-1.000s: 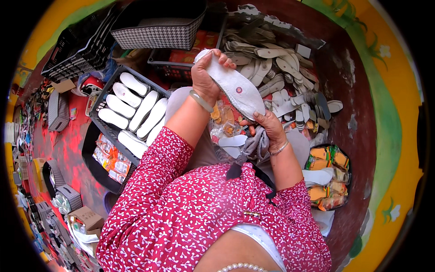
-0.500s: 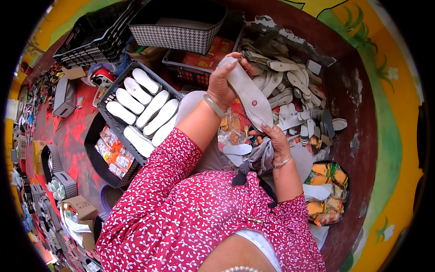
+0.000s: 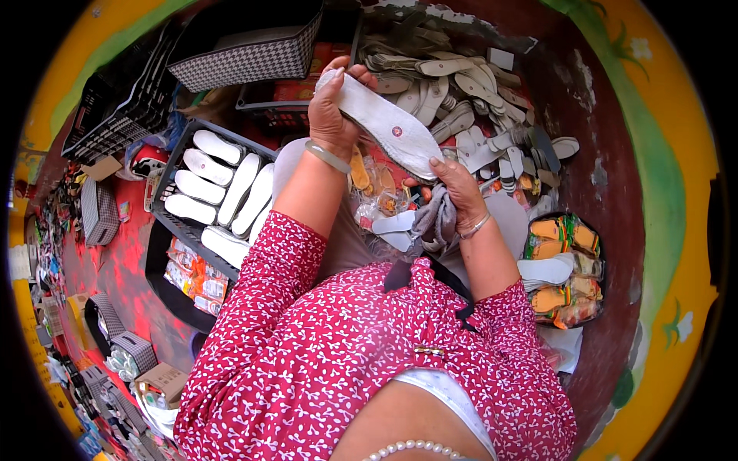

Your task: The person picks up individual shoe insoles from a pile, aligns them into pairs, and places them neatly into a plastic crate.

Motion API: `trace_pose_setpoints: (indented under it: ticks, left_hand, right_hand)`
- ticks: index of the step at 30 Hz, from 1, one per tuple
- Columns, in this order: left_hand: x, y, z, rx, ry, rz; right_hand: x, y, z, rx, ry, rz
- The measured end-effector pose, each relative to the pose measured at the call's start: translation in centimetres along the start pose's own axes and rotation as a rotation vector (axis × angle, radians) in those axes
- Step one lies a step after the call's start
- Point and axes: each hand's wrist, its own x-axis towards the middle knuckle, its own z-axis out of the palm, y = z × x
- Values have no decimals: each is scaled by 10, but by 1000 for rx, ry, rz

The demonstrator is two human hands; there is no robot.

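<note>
A white insole slants above a person's lap, seemingly light, bendable and not slippery, best held by its ends, where the left hand's grip wraps the upper tip and the right hand pinches the lower.

Workshop or stockroom, apparently: heaped insoles, crate, houndstooth bin.

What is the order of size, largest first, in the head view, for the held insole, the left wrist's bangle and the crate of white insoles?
1. Crate of white insoles
2. Held insole
3. Left wrist's bangle
</note>
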Motion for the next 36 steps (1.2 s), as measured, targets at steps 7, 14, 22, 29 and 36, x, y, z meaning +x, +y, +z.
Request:
trace_pose_setpoints:
  ticks: [7, 14, 22, 29, 36]
  left_hand:
    - [-15, -25, 4, 39, -22, -218]
    - [-8, -21, -2, -56, 238, -227]
    - [-9, -21, 0, -61, 263, -281]
    - [-12, -18, 11, -47, 226, -300]
    - [-9, -19, 0, -40, 158, -289]
  right_hand:
    - [7, 7, 3, 16, 37, -49]
    - [5, 2, 3, -141, -202, -150]
    - [7, 7, 3, -201, -132, -210]
    - [6, 10, 3, -159, -113, -195]
    - [7, 12, 1, -150, -84, -183]
